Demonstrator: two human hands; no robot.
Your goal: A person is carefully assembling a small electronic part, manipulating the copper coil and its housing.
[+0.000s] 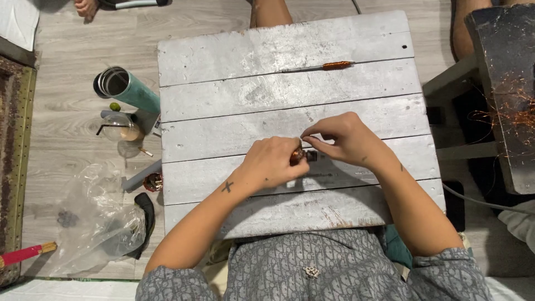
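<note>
My left hand point(271, 161) is closed around a small copper-wound motor part point(297, 154) over the middle of a grey plank table point(223, 61). My right hand point(341, 138) pinches at the top of that part with thumb and forefinger, the fingertips touching it near a short dark shaft point(312, 157). The body of the part is mostly hidden under my left fingers. A thin metal tool with an orange-brown handle point(336, 65) lies on the far planks, away from both hands.
On the floor to the left stand a teal tumbler point(125, 88), a domed plastic cup point(118, 128), a crumpled clear plastic bag point(95, 223) and another small copper coil point(152, 181). A dark bench with loose copper wire point(510, 106) is at the right. Another person's foot point(86, 8) shows at top left.
</note>
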